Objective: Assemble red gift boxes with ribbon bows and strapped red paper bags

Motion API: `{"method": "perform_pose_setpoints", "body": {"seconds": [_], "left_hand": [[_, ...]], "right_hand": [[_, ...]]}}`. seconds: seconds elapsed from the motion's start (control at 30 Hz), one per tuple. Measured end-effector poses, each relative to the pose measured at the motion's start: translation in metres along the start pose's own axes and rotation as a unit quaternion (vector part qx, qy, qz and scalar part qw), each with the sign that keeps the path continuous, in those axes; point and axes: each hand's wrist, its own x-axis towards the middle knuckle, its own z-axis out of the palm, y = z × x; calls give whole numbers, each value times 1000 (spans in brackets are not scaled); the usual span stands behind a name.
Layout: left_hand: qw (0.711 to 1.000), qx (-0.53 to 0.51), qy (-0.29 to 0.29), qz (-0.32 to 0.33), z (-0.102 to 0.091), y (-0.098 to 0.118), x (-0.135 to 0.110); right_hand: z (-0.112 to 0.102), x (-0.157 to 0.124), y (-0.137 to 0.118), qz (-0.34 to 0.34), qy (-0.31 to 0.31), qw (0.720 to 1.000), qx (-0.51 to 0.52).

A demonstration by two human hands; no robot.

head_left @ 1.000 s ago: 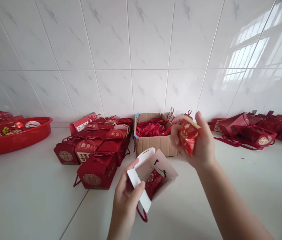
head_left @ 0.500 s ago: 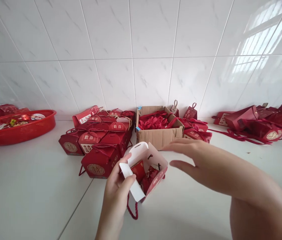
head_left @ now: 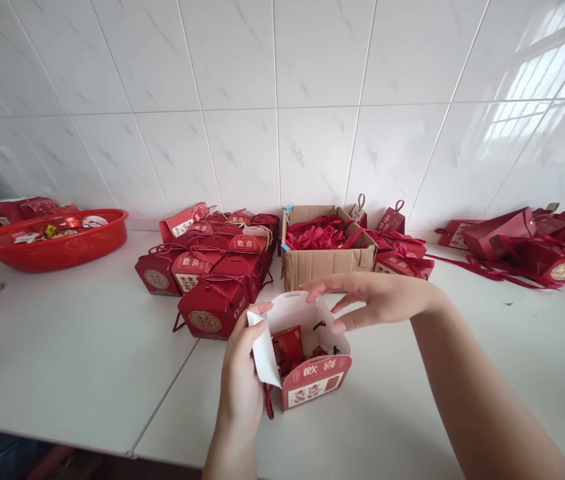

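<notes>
A red gift box (head_left: pixel 318 383) with a white inside stands on the table in front of me, its top flaps up. Inside lie a red packet (head_left: pixel 289 348) and some dark red items that I cannot make out. My left hand (head_left: pixel 243 363) grips the box's left side, thumb on the white flap. A twisted red cord handle (head_left: pixel 269 402) hangs beside that hand. Over the box's far right corner is my right hand (head_left: pixel 379 299), fingers apart and holding nothing. Its fingertips are at the raised back flap; whether they touch it I cannot tell.
Closed red gift boxes (head_left: pixel 215 307) stand grouped behind on the left. A cardboard box (head_left: pixel 329 267) of red ribbons sits at the back middle. To the left is a red plastic basin (head_left: pixel 57 247) with small packets. More red boxes and ribbons (head_left: pixel 542 257) lie at the right.
The held box has turned and now sits with its printed side towards me. My right hand has come in from the right to its far rim. The view has shifted slightly left.
</notes>
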Motion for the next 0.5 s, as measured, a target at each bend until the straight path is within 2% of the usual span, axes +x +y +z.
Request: {"method": "perform_pose_setpoints", "body": {"seconds": [0.07, 0.2, 0.27, 0.4, 0.47, 0.5], "left_hand": [[999, 26, -6, 30, 1, 0, 0], [982, 138, -40, 121, 2, 1, -6], [959, 217, -72, 167, 3, 2, -12], [880, 401, -108, 232, 2, 3, -15], [858, 431, -98, 261, 0, 1, -11], [856, 427, -89, 277, -1, 0, -9]], "right_hand": [[-4, 3, 7, -1, -8, 1000, 20], [-5, 8, 14, 59, 10, 998, -17], [-3, 11, 13, 90, 37, 994, -39], [1, 17, 12, 157, 98, 977, -106], [2, 20, 11, 181, 129, 964, -147], [3, 21, 11, 188, 145, 958, -162]]}}
